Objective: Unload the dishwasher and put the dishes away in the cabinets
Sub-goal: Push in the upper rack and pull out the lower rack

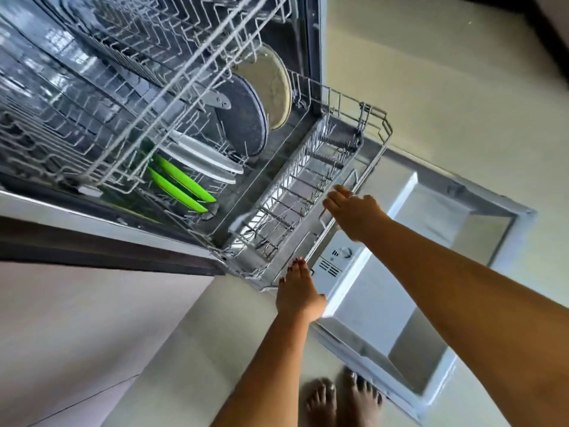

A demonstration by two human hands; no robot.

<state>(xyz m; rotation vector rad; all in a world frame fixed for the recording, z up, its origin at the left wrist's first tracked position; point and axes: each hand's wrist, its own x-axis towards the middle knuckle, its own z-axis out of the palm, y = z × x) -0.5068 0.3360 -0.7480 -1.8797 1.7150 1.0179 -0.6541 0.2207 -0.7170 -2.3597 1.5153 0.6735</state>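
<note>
Head view: right hand (351,211) gripped the lower rack (376,155); left hand (300,292) rested flat on it. The plates (203,158) looked breakable and were best lifted by their rims.

Two green plates (184,188) glow bright left of centre, with white plates (204,158) just above them. Higher up, a dark grey speckled plate (244,118) stands beside a cream speckled plate (275,84); the lower rack (371,167) is pale grey wire.

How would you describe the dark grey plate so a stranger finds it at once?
Start at the open dishwasher's lower rack, where plates stand on edge in a row. Beyond two green plates and two white plates stands the dark grey plate, the only dark one, beside a cream plate.
</note>
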